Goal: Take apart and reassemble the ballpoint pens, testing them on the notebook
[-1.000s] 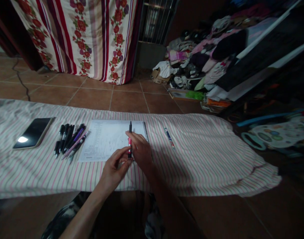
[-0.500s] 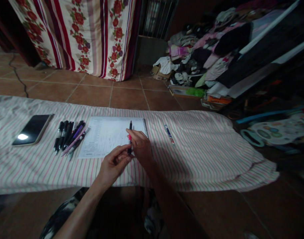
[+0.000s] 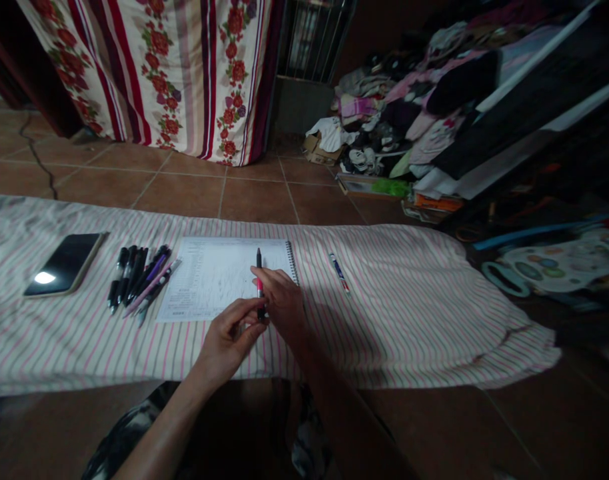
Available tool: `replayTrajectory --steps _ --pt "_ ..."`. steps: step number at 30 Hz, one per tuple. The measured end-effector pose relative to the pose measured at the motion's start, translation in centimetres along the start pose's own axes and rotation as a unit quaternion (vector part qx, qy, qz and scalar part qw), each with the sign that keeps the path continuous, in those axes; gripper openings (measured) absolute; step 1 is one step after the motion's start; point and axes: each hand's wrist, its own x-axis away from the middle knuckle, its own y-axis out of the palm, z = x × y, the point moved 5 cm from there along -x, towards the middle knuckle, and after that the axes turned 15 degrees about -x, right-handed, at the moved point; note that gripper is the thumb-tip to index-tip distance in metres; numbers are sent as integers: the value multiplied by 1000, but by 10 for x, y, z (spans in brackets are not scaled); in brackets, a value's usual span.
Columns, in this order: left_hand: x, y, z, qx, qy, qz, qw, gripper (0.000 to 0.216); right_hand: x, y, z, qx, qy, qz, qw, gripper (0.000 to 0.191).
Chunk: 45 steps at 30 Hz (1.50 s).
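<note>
Both your grips close on the slim black-and-red pen (image 3: pixel 260 288), left hand (image 3: pixel 233 331) at its near end, right hand (image 3: pixel 280 300) around its middle; its long axis points away from you, over the white spiral-bound notebook (image 3: pixel 224 267).

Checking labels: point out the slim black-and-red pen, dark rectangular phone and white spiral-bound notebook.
Slim black-and-red pen (image 3: pixel 259 287): head view, its red section.
Dark rectangular phone (image 3: pixel 66 264): head view, its screen.
White spiral-bound notebook (image 3: pixel 222 277): head view, its page.
</note>
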Motion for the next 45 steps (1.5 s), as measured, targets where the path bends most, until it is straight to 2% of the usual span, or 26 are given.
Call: replayTrajectory --steps 5,9,19,25,28,30,32,36,39,42,45 --pt "1 -4 9 -99 64 39 992 23 1 3 -5 0 -58 27 998 27" --pt "2 -5 15 -117 90 50 988 21 2 2 -8 -13 -85 41 995 27" --pt "-1 -3 15 -110 108 3 988 27 3 2 -7 -38 -63 16 997 27" --pt "4 1 13 -105 98 -16 989 47 0 -4 -4 -66 -35 71 995 23" --pt "6 1 8 -71 74 4 995 57 -2 -7 -4 -115 -28 93 989 24" --pt "5 -3 4 -48 48 41 997 55 -4 -10 0 -166 1 126 978 24" --pt "4 -7 -2 -56 7 82 995 47 -6 -12 12 -217 76 173 958 23" --pt "-1 -12 -7 -140 -40 116 983 23 -8 -11 42 -301 260 259 880 34" --pt "-3 -9 -7 -164 -36 111 980 23 -10 -8 59 -343 319 291 834 41" --pt "-4 -3 -10 -173 -29 100 979 24 -10 -4 73 -351 325 308 822 40" --pt "-4 5 -16 -189 -25 90 977 24 -7 4 85 -331 321 294 838 36"
